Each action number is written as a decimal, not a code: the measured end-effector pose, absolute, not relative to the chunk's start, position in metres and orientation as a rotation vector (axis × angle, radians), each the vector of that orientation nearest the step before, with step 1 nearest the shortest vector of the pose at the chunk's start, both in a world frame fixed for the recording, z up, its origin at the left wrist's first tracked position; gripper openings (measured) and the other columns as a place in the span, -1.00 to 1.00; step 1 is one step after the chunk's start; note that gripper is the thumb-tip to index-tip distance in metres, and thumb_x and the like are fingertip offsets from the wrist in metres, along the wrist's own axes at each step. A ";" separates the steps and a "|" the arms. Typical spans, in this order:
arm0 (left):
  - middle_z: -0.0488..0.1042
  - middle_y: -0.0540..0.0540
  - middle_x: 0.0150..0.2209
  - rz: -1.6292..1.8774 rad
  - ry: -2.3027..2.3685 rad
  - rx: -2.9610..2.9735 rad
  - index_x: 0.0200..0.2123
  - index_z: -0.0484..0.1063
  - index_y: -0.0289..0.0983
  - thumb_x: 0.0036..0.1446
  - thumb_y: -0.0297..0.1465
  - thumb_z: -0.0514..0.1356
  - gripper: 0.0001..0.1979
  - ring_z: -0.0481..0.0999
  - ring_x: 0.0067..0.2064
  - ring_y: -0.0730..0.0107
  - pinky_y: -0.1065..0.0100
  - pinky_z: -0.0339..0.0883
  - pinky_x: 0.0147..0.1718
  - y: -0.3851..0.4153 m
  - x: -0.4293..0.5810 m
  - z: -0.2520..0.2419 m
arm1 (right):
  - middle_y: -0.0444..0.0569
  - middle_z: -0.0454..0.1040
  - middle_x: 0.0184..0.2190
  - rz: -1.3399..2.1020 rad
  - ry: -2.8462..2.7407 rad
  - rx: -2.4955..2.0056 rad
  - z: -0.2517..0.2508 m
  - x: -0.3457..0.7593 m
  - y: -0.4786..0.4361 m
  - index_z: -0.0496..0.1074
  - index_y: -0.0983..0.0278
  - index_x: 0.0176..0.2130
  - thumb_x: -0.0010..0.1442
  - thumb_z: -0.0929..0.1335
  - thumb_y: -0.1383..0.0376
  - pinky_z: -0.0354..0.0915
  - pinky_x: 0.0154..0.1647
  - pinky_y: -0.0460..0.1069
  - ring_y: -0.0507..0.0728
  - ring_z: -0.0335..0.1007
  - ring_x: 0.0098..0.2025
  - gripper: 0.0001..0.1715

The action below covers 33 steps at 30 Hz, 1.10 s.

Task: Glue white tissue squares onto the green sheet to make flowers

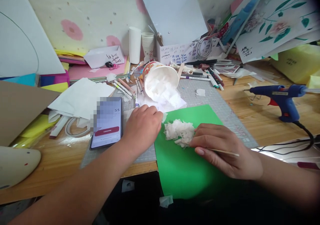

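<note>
A sheet of green paper (190,171) lies over the table's front edge, with a ruffled clump of white tissue-paper pieces (178,130) on it. My right hand (225,148) is closed round a thin wooden stick (222,150), whose far end is by the clump's lower right edge. Left of the clump, my left hand (143,128) has its fingers curled together. A small white tissue piece (164,117) shows at its fingertips, which are mostly hidden from me. Behind the hands a paper tub (161,80) rests on its side, with loose white tissue pieces (167,96) spilling out.
A phone (107,123) lies left of my left hand on a grey cutting mat (225,113). At the right stands a blue glue gun (282,98) with a black cord. Markers (215,78), paper cups (147,45) and a white box (103,56) crowd the back.
</note>
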<state>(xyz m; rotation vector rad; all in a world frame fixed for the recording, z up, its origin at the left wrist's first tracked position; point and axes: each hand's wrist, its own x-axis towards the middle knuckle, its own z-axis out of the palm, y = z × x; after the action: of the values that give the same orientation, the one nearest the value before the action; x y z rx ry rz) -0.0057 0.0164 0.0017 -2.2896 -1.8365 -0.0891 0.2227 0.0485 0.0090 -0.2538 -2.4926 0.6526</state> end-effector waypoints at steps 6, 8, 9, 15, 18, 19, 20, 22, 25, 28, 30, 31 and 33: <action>0.44 -0.09 -0.39 -0.332 -1.914 -2.256 -0.45 0.35 -0.27 0.11 -0.52 0.08 -0.88 0.38 -0.28 0.22 0.23 0.20 -0.32 0.018 -0.011 0.000 | 0.06 0.46 -0.44 0.693 -2.487 -0.262 0.007 0.226 0.049 0.39 0.36 -0.22 0.26 0.24 0.43 0.24 -0.35 0.01 0.10 0.33 -0.36 -0.85; 0.44 -0.05 -0.39 -0.560 -1.977 -2.265 -0.43 0.34 -0.26 0.11 -0.53 0.08 -0.89 0.38 -0.29 0.28 0.26 0.22 -0.31 0.013 -0.008 0.005 | 0.06 0.46 -0.44 0.693 -2.493 -0.257 0.007 0.227 0.049 0.40 0.35 -0.21 0.26 0.24 0.42 0.25 -0.32 0.02 0.11 0.35 -0.34 -0.85; 0.44 -0.04 -0.39 -0.678 -1.990 -2.279 -0.43 0.34 -0.26 0.12 -0.52 0.08 -0.89 0.38 -0.30 0.30 0.27 0.22 -0.30 0.009 -0.004 0.008 | 0.05 0.46 -0.44 0.687 -2.495 -0.255 0.007 0.228 0.050 0.40 0.35 -0.21 0.26 0.24 0.42 0.25 -0.31 0.03 0.11 0.35 -0.33 -0.85; 0.46 -0.03 -0.39 -0.870 -1.871 -2.464 -0.44 0.34 -0.27 0.18 -0.52 0.06 -0.84 0.38 -0.28 0.32 0.24 0.18 -0.25 -0.027 0.029 0.006 | 0.02 0.47 -0.43 0.677 -2.494 -0.259 0.007 0.229 0.051 0.40 0.32 -0.19 0.28 0.23 0.39 0.28 -0.29 0.02 0.09 0.37 -0.34 -0.83; 0.47 -0.04 -0.39 -0.814 -1.848 -2.465 -0.43 0.37 -0.28 0.19 -0.53 0.07 -0.84 0.38 -0.29 0.30 0.24 0.15 -0.29 -0.035 0.037 -0.006 | -0.01 0.47 -0.46 0.668 -2.442 -0.251 0.009 0.232 0.051 0.40 0.30 -0.20 0.24 0.25 0.42 0.30 -0.28 0.03 0.09 0.38 -0.38 -0.85; 0.48 -0.04 -0.38 -0.817 -1.839 -2.465 -0.43 0.38 -0.29 0.18 -0.54 0.08 -0.84 0.39 -0.28 0.30 0.25 0.15 -0.29 -0.036 0.038 -0.009 | -0.03 0.46 -0.47 0.678 -2.400 -0.257 0.011 0.233 0.050 0.41 0.29 -0.22 0.23 0.26 0.43 0.31 -0.27 0.04 0.09 0.38 -0.38 -0.84; 0.49 -0.04 -0.37 -0.829 -1.826 -2.466 -0.42 0.39 -0.29 0.17 -0.55 0.09 -0.85 0.39 -0.28 0.30 0.25 0.15 -0.29 -0.037 0.038 -0.012 | -0.04 0.45 -0.50 0.700 -2.346 -0.281 0.013 0.234 0.050 0.41 0.29 -0.24 0.22 0.26 0.44 0.32 -0.26 0.04 0.10 0.38 -0.39 -0.84; 0.50 -0.04 -0.34 -0.856 -1.808 -2.465 -0.39 0.41 -0.29 0.16 -0.56 0.11 -0.87 0.40 -0.26 0.29 0.24 0.16 -0.27 -0.036 0.037 -0.015 | -0.06 0.41 -0.52 0.773 -2.238 -0.359 0.018 0.234 0.049 0.42 0.28 -0.27 0.22 0.25 0.43 0.32 -0.28 0.04 0.10 0.38 -0.39 -0.83; 0.51 -0.04 -0.33 -0.873 -1.807 -2.463 -0.37 0.43 -0.29 0.16 -0.56 0.13 -0.88 0.41 -0.25 0.29 0.24 0.18 -0.26 -0.035 0.036 -0.016 | -0.06 0.40 -0.51 0.856 -2.213 -0.450 0.023 0.228 0.049 0.41 0.29 -0.29 0.25 0.24 0.39 0.29 -0.37 -0.01 0.07 0.36 -0.43 -0.83; 0.51 -0.04 -0.34 -0.879 -1.816 -2.468 -0.36 0.43 -0.28 0.16 -0.55 0.13 -0.88 0.41 -0.25 0.28 0.23 0.20 -0.26 -0.033 0.036 -0.018 | -0.07 0.39 -0.51 0.783 -2.343 -0.488 0.023 0.217 0.050 0.40 0.31 -0.32 0.26 0.24 0.38 0.25 -0.41 -0.07 0.03 0.33 -0.44 -0.84; 0.50 -0.04 -0.34 -0.900 -1.824 -2.473 -0.36 0.43 -0.28 0.17 -0.53 0.13 -0.90 0.41 -0.26 0.29 0.23 0.22 -0.26 -0.033 0.036 -0.019 | -0.09 0.38 -0.52 0.673 -2.432 -0.524 0.022 0.210 0.052 0.38 0.31 -0.35 0.27 0.24 0.35 0.21 -0.43 -0.09 0.01 0.31 -0.46 -0.82; 0.50 -0.04 -0.34 -0.923 -1.830 -2.480 -0.36 0.43 -0.29 0.17 -0.52 0.14 -0.91 0.41 -0.25 0.29 0.23 0.23 -0.25 -0.033 0.035 -0.020 | -0.09 0.38 -0.53 0.619 -2.471 -0.542 0.021 0.207 0.054 0.37 0.31 -0.37 0.28 0.24 0.34 0.20 -0.44 -0.10 0.01 0.29 -0.47 -0.80; 0.48 -0.06 -0.32 -1.009 -1.863 -2.494 -0.36 0.41 -0.30 0.16 -0.51 0.15 -0.94 0.41 -0.24 0.29 0.23 0.26 -0.23 -0.033 0.033 -0.019 | -0.10 0.36 -0.55 0.534 -2.534 -0.570 0.021 0.204 0.056 0.36 0.30 -0.40 0.29 0.22 0.31 0.16 -0.46 -0.10 0.02 0.26 -0.49 -0.75</action>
<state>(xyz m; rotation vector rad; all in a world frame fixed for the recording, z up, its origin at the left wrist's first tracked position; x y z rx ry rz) 0.0327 -0.0330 -0.0195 -2.4941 -1.8628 -1.0094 0.2041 0.0561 0.0208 -0.5703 -2.5344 0.5340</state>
